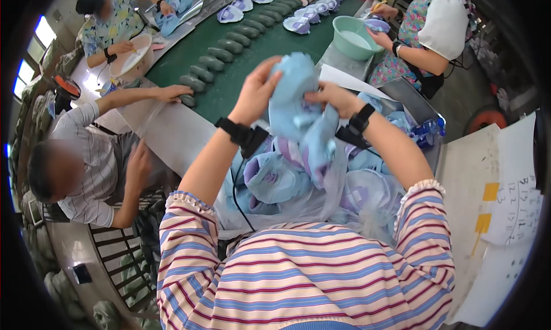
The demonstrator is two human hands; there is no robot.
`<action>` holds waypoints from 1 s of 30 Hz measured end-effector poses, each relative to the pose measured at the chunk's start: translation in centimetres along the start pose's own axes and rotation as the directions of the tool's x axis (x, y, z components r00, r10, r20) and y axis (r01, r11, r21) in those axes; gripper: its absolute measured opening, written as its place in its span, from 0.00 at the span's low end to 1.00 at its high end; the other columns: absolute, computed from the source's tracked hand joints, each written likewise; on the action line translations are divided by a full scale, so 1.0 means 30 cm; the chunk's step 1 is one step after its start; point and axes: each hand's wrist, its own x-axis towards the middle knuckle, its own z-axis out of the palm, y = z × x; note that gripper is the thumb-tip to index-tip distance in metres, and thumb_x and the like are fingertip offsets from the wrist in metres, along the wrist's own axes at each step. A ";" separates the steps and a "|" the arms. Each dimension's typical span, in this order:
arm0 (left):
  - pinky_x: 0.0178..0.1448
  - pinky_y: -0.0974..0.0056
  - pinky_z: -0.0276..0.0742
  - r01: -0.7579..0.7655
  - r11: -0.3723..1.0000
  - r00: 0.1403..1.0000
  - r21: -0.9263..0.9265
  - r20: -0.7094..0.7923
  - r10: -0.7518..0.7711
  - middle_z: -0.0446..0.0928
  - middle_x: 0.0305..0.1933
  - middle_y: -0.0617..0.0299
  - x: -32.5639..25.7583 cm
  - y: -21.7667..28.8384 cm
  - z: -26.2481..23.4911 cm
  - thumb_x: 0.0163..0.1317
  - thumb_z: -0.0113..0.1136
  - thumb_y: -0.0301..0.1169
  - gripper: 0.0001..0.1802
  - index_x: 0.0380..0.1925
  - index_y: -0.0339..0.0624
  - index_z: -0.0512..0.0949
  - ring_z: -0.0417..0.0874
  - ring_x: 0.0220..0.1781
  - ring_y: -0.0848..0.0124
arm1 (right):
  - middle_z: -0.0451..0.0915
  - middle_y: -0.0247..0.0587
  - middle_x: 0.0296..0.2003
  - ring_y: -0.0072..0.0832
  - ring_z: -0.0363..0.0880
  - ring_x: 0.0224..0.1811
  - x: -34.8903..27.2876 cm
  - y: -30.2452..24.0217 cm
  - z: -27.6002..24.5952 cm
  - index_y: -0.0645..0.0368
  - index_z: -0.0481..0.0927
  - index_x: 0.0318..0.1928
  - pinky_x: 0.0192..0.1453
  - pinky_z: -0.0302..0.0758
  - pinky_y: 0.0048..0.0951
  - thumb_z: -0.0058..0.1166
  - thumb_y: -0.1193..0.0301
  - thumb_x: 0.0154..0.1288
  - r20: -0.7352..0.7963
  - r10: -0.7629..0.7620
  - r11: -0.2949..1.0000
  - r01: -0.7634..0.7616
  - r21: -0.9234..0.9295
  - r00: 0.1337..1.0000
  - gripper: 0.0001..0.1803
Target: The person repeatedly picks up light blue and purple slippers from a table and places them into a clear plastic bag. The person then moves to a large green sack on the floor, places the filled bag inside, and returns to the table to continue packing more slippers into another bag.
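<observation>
Both my hands hold up a light blue shoe upper [297, 103] with purple trim in front of my chest. My left hand [256, 91] grips its left side with the fingers curled on the fabric. My right hand [336, 97] pinches its right side. Each wrist carries a black band with a cable. Below my hands lies a heap of similar blue and purple shoe uppers [275, 178] in clear plastic bags.
A green conveyor belt [252, 60] runs away from me, carrying a row of dark green shoe lasts [221, 51] and more uppers [298, 22]. Three other people work around it. A green basin [354, 38] stands at right, and white paper sheets [505, 215] lie far right.
</observation>
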 end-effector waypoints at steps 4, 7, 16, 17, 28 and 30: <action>0.42 0.67 0.71 -0.179 0.851 0.957 0.493 -0.114 0.267 0.74 0.36 0.58 -0.055 -0.062 -0.113 0.53 0.53 0.24 0.12 0.40 0.38 0.71 0.76 0.38 0.66 | 0.78 0.43 0.40 0.29 0.78 0.38 0.131 -0.026 -0.179 0.66 0.73 0.46 0.43 0.76 0.32 0.62 0.70 0.52 -0.205 -0.076 0.983 0.108 0.147 0.976 0.22; 0.41 0.67 0.72 0.043 0.877 0.918 0.479 0.328 -0.224 0.75 0.33 0.60 -0.228 -0.068 -0.108 0.54 0.53 0.24 0.08 0.36 0.38 0.73 0.77 0.36 0.70 | 0.78 0.44 0.40 0.31 0.79 0.37 0.201 -0.032 -0.296 0.66 0.71 0.48 0.43 0.76 0.32 0.64 0.67 0.50 -0.320 -0.070 0.997 0.072 -0.006 0.945 0.26; 0.51 0.56 0.68 0.069 0.601 0.720 0.797 0.377 -0.582 0.72 0.43 0.44 -0.395 -0.308 -0.082 0.38 0.67 0.47 0.39 0.47 0.33 0.69 0.73 0.47 0.51 | 0.72 0.50 0.45 0.40 0.72 0.46 0.294 0.017 -0.098 0.58 0.67 0.52 0.46 0.70 0.38 0.56 0.66 0.51 -0.012 -0.820 0.209 0.279 -0.937 0.572 0.26; 0.51 0.57 0.68 0.133 0.648 0.705 0.750 0.388 -0.594 0.73 0.42 0.45 -0.399 -0.300 -0.085 0.39 0.67 0.47 0.37 0.46 0.32 0.69 0.73 0.46 0.51 | 0.76 0.43 0.39 0.39 0.75 0.39 0.223 0.022 0.015 0.58 0.69 0.50 0.42 0.71 0.38 0.54 0.69 0.52 0.058 -0.625 0.448 0.419 -0.790 0.778 0.22; 0.47 0.61 0.74 0.222 0.713 0.762 -0.665 -0.338 -0.553 0.73 0.43 0.55 -0.297 -0.292 -0.286 0.59 0.55 0.38 0.22 0.47 0.33 0.68 0.77 0.43 0.66 | 0.69 0.46 0.53 0.38 0.65 0.57 -0.229 0.491 0.013 0.61 0.64 0.54 0.56 0.62 0.37 0.65 0.64 0.41 0.320 -0.183 -0.094 0.308 -0.947 0.930 0.37; 0.53 0.55 0.70 0.236 0.748 0.792 -0.620 -0.323 -0.518 0.70 0.50 0.51 -0.167 -0.305 -0.253 0.61 0.52 0.45 0.28 0.52 0.35 0.64 0.73 0.50 0.61 | 0.70 0.45 0.51 0.38 0.65 0.57 -0.237 0.469 0.038 0.60 0.65 0.53 0.55 0.63 0.36 0.65 0.64 0.42 0.292 -0.136 -0.124 0.276 -0.953 0.947 0.36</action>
